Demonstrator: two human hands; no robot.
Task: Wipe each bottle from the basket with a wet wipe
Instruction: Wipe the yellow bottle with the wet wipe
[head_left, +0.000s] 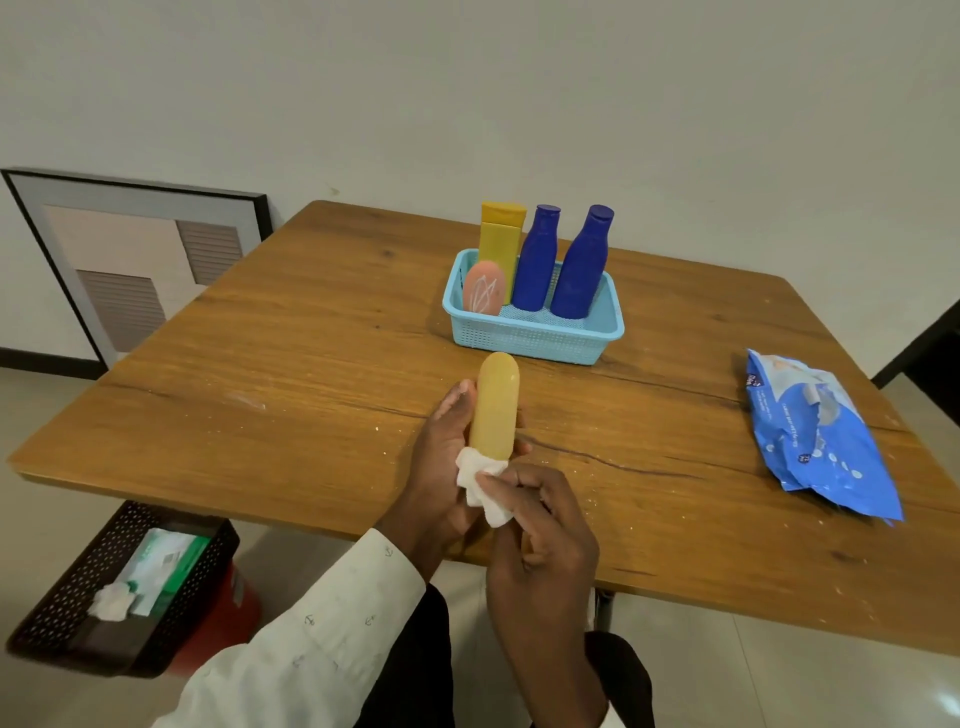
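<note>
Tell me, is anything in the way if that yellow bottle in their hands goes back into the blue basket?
Nothing visible lies on the table between the yellow bottle and the basket. The basket's near side is open; the pink bottle, yellow tube and two blue bottles stand farther back.

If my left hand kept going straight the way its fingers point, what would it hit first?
Probably the light blue basket, at its near wall: the left hand, holding the yellow bottle, points toward it across bare table. Depth is uncertain.

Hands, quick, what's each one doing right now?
Left hand: closed around the rounded yellow plastic bottle.
Right hand: closed, pinching the crumpled white wet wipe against the bottle's lower end.
</note>
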